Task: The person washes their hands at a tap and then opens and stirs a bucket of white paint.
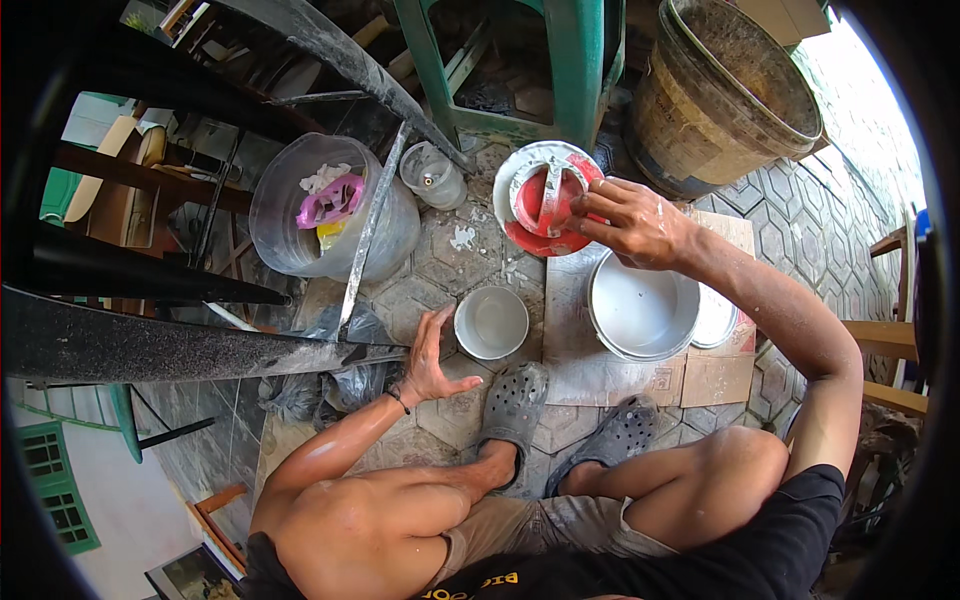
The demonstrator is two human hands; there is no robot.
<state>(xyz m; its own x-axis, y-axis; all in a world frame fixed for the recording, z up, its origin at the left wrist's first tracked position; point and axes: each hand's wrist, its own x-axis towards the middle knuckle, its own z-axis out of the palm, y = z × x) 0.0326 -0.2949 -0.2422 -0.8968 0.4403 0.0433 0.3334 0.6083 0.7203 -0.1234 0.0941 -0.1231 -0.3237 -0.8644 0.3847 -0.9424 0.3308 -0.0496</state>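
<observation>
My right hand (pixel 640 222) grips the edge of a round red plastic piece (pixel 548 228) with a bar across its top, smeared with white. Behind it shows a white round rim (pixel 507 190); I cannot tell whether the two are joined. My left hand (pixel 432 362) is empty, its thumb and fingers spread beside a small white tub (pixel 491 324) on the paving. To the right of this tub, a larger white bucket (pixel 645 305) stands on cardboard (pixel 605 382), its inside coated white.
A clear plastic tub (pixel 385 235) with pink and yellow bits stands left, beside a small translucent cup (pixel 433 176). Behind are a green stool (pixel 576 80) and a large grimy bucket (pixel 690 130). Black metal legs (pixel 200 340) reach in from the left. A white lid (pixel 716 318) lies right.
</observation>
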